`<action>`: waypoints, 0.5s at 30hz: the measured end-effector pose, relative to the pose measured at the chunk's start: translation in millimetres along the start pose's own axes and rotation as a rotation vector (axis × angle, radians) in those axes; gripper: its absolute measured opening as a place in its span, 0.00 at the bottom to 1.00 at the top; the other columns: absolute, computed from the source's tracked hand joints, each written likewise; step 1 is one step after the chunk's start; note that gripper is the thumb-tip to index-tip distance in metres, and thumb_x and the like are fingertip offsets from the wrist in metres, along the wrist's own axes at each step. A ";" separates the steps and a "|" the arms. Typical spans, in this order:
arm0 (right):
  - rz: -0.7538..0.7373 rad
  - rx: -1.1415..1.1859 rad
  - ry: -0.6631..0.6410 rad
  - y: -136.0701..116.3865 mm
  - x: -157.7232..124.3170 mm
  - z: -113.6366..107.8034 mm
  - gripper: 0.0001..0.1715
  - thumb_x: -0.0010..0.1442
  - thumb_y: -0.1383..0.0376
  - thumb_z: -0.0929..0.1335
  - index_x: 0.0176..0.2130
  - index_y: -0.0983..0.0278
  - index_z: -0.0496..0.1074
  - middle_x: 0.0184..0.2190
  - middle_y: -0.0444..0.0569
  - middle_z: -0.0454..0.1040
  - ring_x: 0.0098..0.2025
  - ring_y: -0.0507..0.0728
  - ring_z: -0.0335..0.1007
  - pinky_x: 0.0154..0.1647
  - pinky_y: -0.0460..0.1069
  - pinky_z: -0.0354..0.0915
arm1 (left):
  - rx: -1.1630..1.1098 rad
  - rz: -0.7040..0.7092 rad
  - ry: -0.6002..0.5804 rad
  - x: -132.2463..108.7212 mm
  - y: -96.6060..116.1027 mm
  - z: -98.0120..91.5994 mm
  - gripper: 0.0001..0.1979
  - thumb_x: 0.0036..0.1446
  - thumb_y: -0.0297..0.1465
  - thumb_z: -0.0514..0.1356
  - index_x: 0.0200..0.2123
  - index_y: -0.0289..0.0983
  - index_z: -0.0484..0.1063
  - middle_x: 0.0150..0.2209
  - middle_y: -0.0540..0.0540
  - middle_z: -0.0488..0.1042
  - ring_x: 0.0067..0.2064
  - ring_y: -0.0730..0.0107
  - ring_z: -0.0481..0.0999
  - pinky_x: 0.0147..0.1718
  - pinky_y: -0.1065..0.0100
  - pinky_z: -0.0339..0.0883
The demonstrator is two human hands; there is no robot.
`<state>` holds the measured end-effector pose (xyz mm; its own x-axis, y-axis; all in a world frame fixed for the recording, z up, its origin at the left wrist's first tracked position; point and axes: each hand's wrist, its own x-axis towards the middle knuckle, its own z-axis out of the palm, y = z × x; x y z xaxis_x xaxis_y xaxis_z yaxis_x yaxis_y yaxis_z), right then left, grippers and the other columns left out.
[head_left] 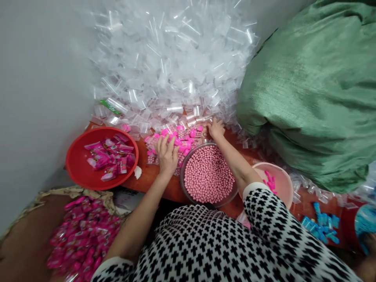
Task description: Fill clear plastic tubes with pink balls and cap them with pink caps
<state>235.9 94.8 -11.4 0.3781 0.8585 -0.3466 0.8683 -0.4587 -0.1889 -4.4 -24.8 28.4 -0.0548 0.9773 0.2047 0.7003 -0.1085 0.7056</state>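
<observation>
My left hand (pixel 167 154) lies with its fingers spread on a cluster of small clear containers with pink caps (pixel 182 145), filled with pink beads. At the front edge of a big heap of clear plastic containers (pixel 176 107), my right hand (pixel 216 128) reaches down with fingers slightly bent and apart; its fingertips are partly hidden, and I see nothing held. Just below that hand stands a round tub, its bowl full of pink beads (pixel 207 174). Right of it, partly behind my right forearm, is a pale pink bowl (pixel 283 180) with several bright pink pieces (pixel 269 182).
A red basin (pixel 73 168) with pink packets stands left. Below it, many pink packets (pixel 85 235) fill a box. A large green sack (pixel 311 94) bulges at right. Blue pieces (pixel 323 225) lie near another person's hand (pixel 368 244) at the right edge.
</observation>
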 end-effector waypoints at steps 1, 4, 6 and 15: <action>-0.054 -0.020 -0.004 2.2 2.0 0.6 0.27 0.68 0.53 0.57 0.60 0.63 0.61 0.57 0.67 0.60 0.58 0.69 0.61 0.52 0.63 0.63 | -0.015 0.024 -0.004 0.6 7.7 0.1 0.20 0.64 0.40 0.52 0.54 0.40 0.71 0.60 0.40 0.67 0.67 0.53 0.54 0.67 0.47 0.42; -0.288 -0.035 -0.118 19.6 6.1 -0.6 0.23 0.66 0.57 0.61 0.57 0.63 0.66 0.56 0.64 0.66 0.56 0.66 0.64 0.54 0.61 0.62 | -0.105 0.098 -0.032 -0.2 32.1 2.0 0.18 0.64 0.38 0.53 0.52 0.38 0.73 0.57 0.40 0.71 0.66 0.55 0.59 0.66 0.50 0.49; -0.394 0.041 -0.218 37.2 6.3 -2.9 0.23 0.62 0.57 0.67 0.54 0.63 0.69 0.53 0.59 0.71 0.52 0.64 0.68 0.53 0.57 0.64 | -0.207 0.120 -0.080 -3.1 46.5 5.2 0.17 0.64 0.37 0.53 0.51 0.37 0.74 0.54 0.40 0.74 0.62 0.57 0.65 0.64 0.52 0.55; -0.807 0.283 0.166 87.8 -62.5 -40.3 0.14 0.62 0.66 0.65 0.46 0.65 0.73 0.42 0.55 0.75 0.47 0.60 0.67 0.51 0.56 0.65 | -1.147 -0.849 -0.502 -7.0 104.2 52.5 0.21 0.59 0.46 0.59 0.44 0.34 0.73 0.44 0.38 0.78 0.42 0.64 0.79 0.47 0.59 0.74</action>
<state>301.4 10.1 30.7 -0.2569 0.9582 0.1259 0.7871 0.2830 -0.5481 106.3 -33.3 64.9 0.2623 0.7540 -0.6022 -0.3446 0.6561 0.6714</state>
